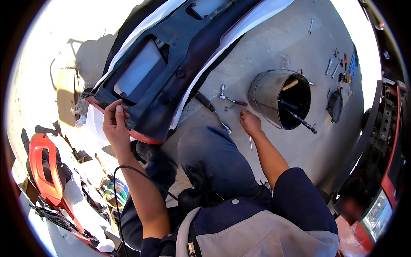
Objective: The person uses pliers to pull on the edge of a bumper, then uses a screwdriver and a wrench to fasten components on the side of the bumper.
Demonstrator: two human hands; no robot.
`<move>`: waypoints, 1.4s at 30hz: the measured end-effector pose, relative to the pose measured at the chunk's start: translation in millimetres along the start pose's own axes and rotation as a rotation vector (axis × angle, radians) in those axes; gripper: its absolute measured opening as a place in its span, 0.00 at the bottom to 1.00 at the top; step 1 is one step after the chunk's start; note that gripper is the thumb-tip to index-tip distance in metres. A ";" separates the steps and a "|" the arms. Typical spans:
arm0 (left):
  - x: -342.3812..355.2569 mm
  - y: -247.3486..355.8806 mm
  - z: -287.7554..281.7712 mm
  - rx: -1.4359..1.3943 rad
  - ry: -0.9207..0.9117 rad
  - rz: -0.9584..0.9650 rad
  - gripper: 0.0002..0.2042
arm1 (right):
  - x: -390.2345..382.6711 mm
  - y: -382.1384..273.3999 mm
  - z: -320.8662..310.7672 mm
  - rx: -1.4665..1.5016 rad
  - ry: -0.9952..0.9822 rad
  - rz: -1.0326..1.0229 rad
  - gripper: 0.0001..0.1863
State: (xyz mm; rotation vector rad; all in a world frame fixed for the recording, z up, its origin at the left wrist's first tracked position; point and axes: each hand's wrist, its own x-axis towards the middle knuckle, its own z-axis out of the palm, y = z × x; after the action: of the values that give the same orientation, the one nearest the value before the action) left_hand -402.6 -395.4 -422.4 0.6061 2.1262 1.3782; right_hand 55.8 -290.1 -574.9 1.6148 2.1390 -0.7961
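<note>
A large car bumper [180,55], its dark hollow inside facing up and its red edge showing at the near end, lies on white sheeting in front of me. My left hand [115,120] is at the bumper's near left corner, thumb and fingers pinched together; what they hold, if anything, is too small to tell. Low over the floor, my right hand [251,123] has curled fingers, with their contents hidden. A thin metal rod [251,143] shows just below it. Beyond its fingertips lies a ratchet wrench [233,101] with a red handle.
A metal bucket [267,100] lies tipped on the right with tools inside. A dark-handled tool [205,102] lies beside the bumper. Wrenches and sockets [336,68] are scattered farther right, near a red vehicle [391,162]. Left are a cardboard box [66,96] and a red frame-shaped part [45,171].
</note>
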 end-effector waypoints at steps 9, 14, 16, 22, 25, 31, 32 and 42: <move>1.9 6.6 16.0 0.085 -0.042 0.046 0.10 | 44.2 -55.6 -8.7 0.056 0.458 -0.288 0.20; 3.8 5.4 22.6 0.201 -0.069 0.084 0.10 | 79.9 -63.1 0.0 -0.057 0.399 -0.296 0.15; 2.5 10.3 30.7 0.228 -0.096 0.111 0.10 | 84.8 -54.3 -0.4 0.034 0.408 -0.310 0.14; -3.1 24.7 55.4 0.205 -0.186 0.182 0.10 | -6.3 -85.9 -86.0 0.563 0.426 -0.532 0.14; -6.2 31.1 76.0 0.168 -0.236 0.188 0.10 | -73.9 -62.4 -146.9 0.585 0.450 -0.395 0.19; -3.5 35.8 92.7 0.205 -0.294 0.218 0.10 | -78.7 37.3 -221.5 0.483 0.580 0.169 0.24; -5.6 36.1 95.9 0.210 -0.304 0.224 0.10 | -72.4 48.5 -232.2 0.285 0.539 0.186 0.24; -18.2 51.7 91.0 0.301 -0.357 0.208 0.09 | 58.9 77.6 -195.6 -0.446 0.073 -0.152 0.12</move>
State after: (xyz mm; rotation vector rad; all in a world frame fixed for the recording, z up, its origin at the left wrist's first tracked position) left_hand -325.7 -324.9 -402.2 1.1292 2.0279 0.9620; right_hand 124.2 -109.1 -473.4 1.2790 2.3023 -0.2695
